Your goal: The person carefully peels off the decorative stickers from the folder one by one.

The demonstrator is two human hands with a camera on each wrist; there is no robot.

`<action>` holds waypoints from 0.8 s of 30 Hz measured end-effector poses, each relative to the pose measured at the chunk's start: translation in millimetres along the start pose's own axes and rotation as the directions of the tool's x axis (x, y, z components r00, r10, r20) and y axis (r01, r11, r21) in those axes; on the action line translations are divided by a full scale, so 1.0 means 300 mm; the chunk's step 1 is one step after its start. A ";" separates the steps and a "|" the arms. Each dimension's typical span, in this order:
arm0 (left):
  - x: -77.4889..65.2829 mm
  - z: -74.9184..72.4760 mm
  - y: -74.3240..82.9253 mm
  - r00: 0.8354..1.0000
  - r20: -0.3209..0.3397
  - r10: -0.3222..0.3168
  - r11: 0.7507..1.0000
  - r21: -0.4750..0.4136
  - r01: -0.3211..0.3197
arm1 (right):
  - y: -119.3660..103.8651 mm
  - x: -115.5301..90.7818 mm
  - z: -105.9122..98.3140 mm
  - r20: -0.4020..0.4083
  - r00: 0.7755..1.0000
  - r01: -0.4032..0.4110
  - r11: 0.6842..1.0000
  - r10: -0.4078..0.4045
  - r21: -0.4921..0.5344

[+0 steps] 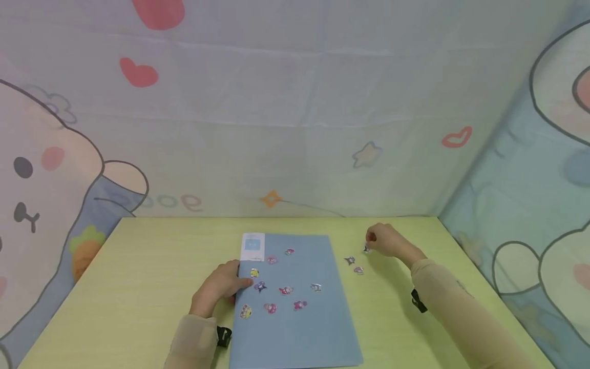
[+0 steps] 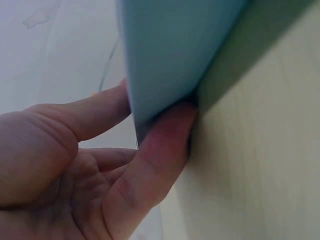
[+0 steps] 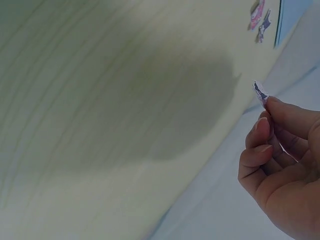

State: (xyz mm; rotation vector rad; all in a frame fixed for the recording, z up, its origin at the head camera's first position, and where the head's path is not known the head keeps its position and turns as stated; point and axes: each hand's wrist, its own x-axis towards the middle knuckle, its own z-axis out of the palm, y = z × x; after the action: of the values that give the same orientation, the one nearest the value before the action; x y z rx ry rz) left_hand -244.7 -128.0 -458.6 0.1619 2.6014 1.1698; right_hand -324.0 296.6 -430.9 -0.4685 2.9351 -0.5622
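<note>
A blue folder (image 1: 295, 338) lies on the table with several small cartoon stickers on its upper half, among them a yellow one (image 1: 246, 311). My left hand (image 1: 222, 283) holds its left edge, thumb on top; in the left wrist view the folder's side (image 2: 170, 55) sits between thumb and fingers, slightly raised there. Right of the folder, my right hand (image 1: 388, 241) pinches a small purple-and-white sticker (image 3: 260, 94) between thumb and fingertips, above the tabletop. Two loose stickers, a dark purple one (image 1: 350, 260) and a pinkish one (image 1: 358, 270), lie between that hand and the folder.
A white label (image 1: 252, 247) with a blue square is at the folder's top left corner. The pale yellow table (image 1: 138, 287) ends at a printed cloth backdrop (image 1: 295, 169) behind, with more printed cloth (image 1: 521, 184) along the right side.
</note>
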 end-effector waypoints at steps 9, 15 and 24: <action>-0.003 -0.003 0.000 1.000 -0.005 -0.004 1.000 0.006 0.004 | 0.027 0.020 0.034 0.033 0.999 -0.032 0.999 0.031 0.021; -0.001 0.003 0.005 1.000 -0.003 -0.010 1.000 0.015 0.010 | 0.048 0.013 0.054 0.020 0.999 -0.041 0.999 0.041 0.014; 0.008 0.004 -0.002 1.000 -0.004 -0.009 1.000 0.030 0.009 | 0.070 0.027 0.071 -0.013 0.999 -0.046 0.999 0.046 0.011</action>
State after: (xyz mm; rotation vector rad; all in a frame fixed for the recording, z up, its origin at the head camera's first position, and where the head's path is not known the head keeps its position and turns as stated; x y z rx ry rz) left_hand -246.4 -127.0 -460.3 0.1543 2.6218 1.1299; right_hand -333.8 305.4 -458.9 -0.3967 2.9453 -0.5778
